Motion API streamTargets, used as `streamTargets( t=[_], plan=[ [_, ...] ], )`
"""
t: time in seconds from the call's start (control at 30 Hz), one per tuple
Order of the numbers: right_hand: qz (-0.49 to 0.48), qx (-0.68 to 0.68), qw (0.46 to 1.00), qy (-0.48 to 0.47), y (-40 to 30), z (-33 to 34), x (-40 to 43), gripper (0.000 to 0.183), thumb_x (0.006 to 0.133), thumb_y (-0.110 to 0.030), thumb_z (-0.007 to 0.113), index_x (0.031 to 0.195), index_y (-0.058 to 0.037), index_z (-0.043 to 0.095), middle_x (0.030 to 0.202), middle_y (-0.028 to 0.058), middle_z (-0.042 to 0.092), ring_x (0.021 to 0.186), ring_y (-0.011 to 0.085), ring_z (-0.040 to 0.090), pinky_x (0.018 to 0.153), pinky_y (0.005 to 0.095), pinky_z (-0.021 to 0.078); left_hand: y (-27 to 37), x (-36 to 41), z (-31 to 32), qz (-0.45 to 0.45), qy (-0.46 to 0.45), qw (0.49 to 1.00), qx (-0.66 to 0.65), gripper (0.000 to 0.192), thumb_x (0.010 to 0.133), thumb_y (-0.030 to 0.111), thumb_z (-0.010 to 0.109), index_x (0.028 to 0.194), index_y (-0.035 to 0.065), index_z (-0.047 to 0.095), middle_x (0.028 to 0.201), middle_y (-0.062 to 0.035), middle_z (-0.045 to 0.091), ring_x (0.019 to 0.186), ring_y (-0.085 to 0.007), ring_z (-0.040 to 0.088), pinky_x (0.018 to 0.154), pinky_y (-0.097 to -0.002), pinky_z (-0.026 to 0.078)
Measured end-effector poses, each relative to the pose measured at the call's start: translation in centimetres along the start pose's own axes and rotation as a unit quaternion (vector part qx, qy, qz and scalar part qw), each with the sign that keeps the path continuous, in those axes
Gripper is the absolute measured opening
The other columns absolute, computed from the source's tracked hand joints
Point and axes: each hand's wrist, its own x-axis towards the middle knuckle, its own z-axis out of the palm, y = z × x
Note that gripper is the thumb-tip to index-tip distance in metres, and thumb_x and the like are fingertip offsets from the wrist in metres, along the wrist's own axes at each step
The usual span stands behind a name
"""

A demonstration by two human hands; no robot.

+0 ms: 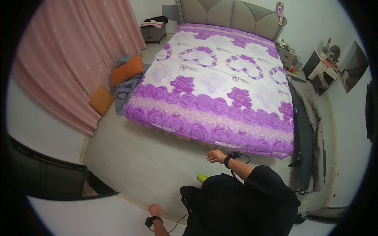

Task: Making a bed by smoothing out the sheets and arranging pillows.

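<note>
My right hand (216, 156) hangs in the air just off the foot of the bed, its fingers loosely spread and nothing in them. Low on the left is my left hand (155, 210), also without anything in it, fingers loosely extended. Each wrist carries a black strap with a small device and a cable. Before me lies a bed with a white and purple rose-print sheet (212, 82), spread nearly flat with slight creases. Its purple border drops over the foot end. The grey padded headboard (218, 14) stands at the far end.
An orange pillow (127, 70) and a grey blanket (125, 94) lie left of the bed; a mustard cushion (102, 101) rests by pink curtains (79, 53). A dark green folding cot (302, 129) with a grey cover runs along the right side. Nightstands (152, 34) flank the headboard.
</note>
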Motion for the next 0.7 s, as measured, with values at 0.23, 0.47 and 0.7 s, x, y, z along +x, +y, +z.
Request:
streamTargets(
  t=[0.23,0.47,0.7],
  plan=[
    [-0.086,-0.001,0.996,-0.033,-1.7,12.5,14.7,0.034,0.078,-0.023,0.044,0.097,0.0054,0.048,0.09,0.0183,0.053,0.077,0.0287,0.054,0.067,0.0375,0.0453,17.2,27.4,-2.9,0.075,-0.097,0.992,0.037,0.024,0.077,0.021,0.041,0.085,0.0006,0.05,0.082,-0.0108,0.053,0.073,-0.0222,0.051,0.062,-0.0345,0.043],
    [0.07,0.192,0.959,0.195,1.9,20.6,29.3,0.035,0.079,-0.017,0.046,0.109,0.0005,0.038,0.097,0.0186,0.051,0.078,0.0304,0.054,0.066,0.0366,0.0478,40.5,38.0,9.4,0.092,-0.107,0.937,0.319,0.016,0.076,0.008,0.045,0.086,-0.0021,0.053,0.069,-0.0075,0.054,0.054,-0.0172,0.05,0.046,-0.0261,0.042],
    [0.008,0.31,0.945,0.101,-5.8,29.7,47.8,0.044,0.074,-0.029,0.054,0.108,-0.0037,0.04,0.104,0.0155,0.047,0.089,0.0276,0.051,0.075,0.0382,0.0431,58.8,51.7,25.2,0.29,-0.058,0.852,0.431,0.039,0.076,0.011,0.047,0.111,-0.0012,0.038,0.111,-0.0159,0.041,0.096,-0.0233,0.045,0.076,-0.0338,0.042]
  ],
)
